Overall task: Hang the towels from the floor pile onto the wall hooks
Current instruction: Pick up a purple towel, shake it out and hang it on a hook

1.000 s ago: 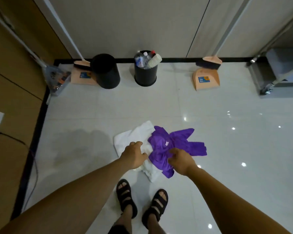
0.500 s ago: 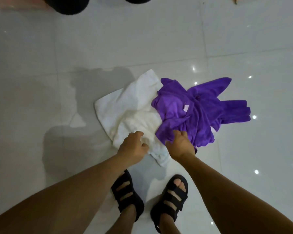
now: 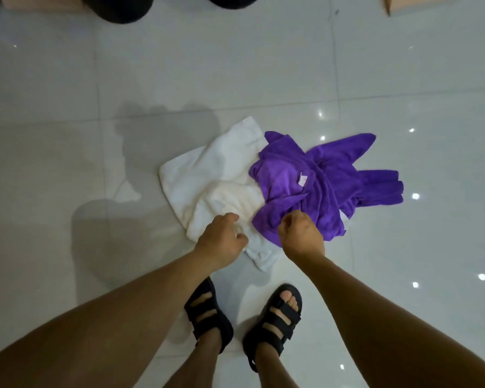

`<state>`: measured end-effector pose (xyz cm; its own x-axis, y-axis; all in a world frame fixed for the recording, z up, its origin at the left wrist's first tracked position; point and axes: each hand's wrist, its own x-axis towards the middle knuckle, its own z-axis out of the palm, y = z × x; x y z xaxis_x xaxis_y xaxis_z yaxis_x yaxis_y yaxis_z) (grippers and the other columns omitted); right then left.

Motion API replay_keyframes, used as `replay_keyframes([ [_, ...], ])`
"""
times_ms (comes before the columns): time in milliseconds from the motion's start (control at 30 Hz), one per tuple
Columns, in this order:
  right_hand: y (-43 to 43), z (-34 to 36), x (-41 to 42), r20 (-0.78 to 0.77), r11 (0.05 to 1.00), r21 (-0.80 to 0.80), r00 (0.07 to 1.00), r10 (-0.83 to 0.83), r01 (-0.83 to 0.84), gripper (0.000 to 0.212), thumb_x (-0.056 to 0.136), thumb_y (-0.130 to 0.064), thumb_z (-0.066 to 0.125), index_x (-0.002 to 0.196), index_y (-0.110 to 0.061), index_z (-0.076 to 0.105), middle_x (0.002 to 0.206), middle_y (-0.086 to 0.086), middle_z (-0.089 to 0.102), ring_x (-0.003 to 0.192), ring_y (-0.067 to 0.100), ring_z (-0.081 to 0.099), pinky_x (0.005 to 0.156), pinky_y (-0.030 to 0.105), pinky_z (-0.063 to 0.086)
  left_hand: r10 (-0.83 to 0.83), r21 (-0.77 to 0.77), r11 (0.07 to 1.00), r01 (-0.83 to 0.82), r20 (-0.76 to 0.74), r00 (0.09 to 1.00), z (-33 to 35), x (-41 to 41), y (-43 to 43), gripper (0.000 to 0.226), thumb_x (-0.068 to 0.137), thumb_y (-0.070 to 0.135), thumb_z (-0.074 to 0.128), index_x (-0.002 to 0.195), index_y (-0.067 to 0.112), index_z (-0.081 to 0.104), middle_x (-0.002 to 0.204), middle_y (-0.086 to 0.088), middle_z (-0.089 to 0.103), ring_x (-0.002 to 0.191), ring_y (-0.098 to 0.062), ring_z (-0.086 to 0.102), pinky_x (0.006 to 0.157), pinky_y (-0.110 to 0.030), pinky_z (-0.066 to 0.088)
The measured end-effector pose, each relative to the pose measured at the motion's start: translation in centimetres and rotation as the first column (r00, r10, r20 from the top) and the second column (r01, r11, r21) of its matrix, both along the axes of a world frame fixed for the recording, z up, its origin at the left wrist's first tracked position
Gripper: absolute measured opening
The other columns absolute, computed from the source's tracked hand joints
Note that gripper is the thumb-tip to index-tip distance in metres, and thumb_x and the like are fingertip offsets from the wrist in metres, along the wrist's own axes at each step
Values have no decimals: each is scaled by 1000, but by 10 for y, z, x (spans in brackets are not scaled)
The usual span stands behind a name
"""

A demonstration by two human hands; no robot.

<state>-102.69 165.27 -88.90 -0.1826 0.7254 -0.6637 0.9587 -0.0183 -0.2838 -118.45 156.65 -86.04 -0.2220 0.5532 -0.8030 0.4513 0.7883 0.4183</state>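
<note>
On the floor [image 3: 179, 65], a left hand [image 3: 221, 239] and right hand [image 3: 300, 239] are gripping, fingers curled, the white towel [image 3: 207, 169] and overlapping purple towel [image 3: 305, 175], risking a tangled, dragging lift.

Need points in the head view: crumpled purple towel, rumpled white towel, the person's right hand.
crumpled purple towel [image 3: 286, 175], head view, on the smooth panel left of its pale tag.
rumpled white towel [image 3: 207, 169], head view, on the flat part furthest from the feet.
right hand [image 3: 301, 238], head view, on the back of the hand.
</note>
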Motion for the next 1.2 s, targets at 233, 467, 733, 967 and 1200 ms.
replay_keyframes([
  [233, 18, -13, -2, 59, 994, -112, 998, 10, -3, 42, 94, -38, 50, 129, -14, 52, 130, 13, 48, 111, 34, 56, 91, 41, 45, -15, 38, 999, 17, -53, 998, -3, -4, 13, 54, 93, 30, 53, 142, 16, 37, 144, -8, 41, 127, -26, 45, 104, -37, 39],
  [467, -9, -100, -6, 154, 997, -24, 985, 78, -75, 35, 96, -32, 46, 121, -8, 50, 125, 13, 50, 107, 34, 59, 83, 38, 43, 2, -41, 999, -2, -3, 1000, -77, 11, -21, 54, 93, 32, 52, 143, 16, 35, 141, -7, 42, 126, -23, 44, 100, -32, 37],
  [733, -20, -45, 27, 82, 966, 23, 963, 256, -259, 35, 98, -43, 44, 105, -11, 57, 101, 9, 66, 94, 29, 63, 68, 31, 36, 22, -102, 995, -17, 44, 999, -32, 11, -35, 55, 94, 32, 52, 143, 15, 35, 143, -5, 42, 125, -20, 45, 99, -27, 37],
  [967, 17, 104, 11, -107, 979, 97, 976, 188, -178, 34, 94, -51, 49, 82, -20, 53, 78, 1, 65, 78, 27, 63, 64, 31, 41, 77, 89, 993, -82, 60, 995, 96, 1, 26, 49, 91, 30, 56, 137, 19, 42, 134, -1, 49, 117, -20, 51, 95, -23, 38],
  [1200, 31, 273, -27, -503, 975, 223, 859, 93, 25, 19, 97, -34, 51, 81, -23, 48, 78, -8, 56, 69, 8, 55, 65, 27, 46, 8, 218, 976, -19, 51, 999, 255, -37, 57, 20, 59, 46, 59, 66, 29, 52, 64, 11, 58, 66, -13, 59, 58, -26, 45],
])
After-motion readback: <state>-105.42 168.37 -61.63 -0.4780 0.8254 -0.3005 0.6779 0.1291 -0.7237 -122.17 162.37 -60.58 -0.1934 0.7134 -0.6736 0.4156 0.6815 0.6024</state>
